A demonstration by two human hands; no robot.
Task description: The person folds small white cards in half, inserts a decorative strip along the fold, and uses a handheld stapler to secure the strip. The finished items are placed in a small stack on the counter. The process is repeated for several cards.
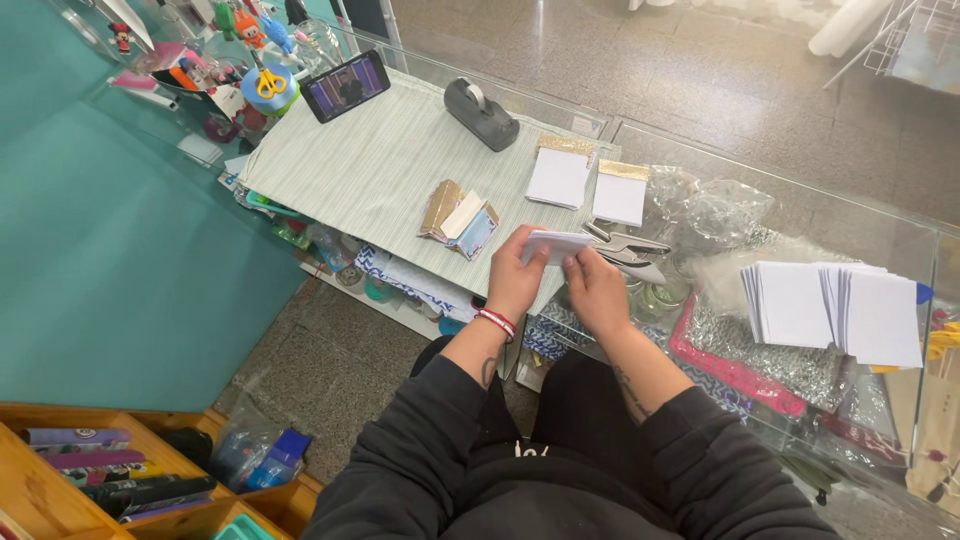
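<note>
Both hands are pinching one small stack of white paper cards (556,245) just above the near edge of the glass tabletop (800,215), left hand (515,280) and right hand (597,290) fingers clamped on it. The silver metal hole punch (628,250) sits right beside; the stack could easily fan out crooked if the grip loosens.
</note>
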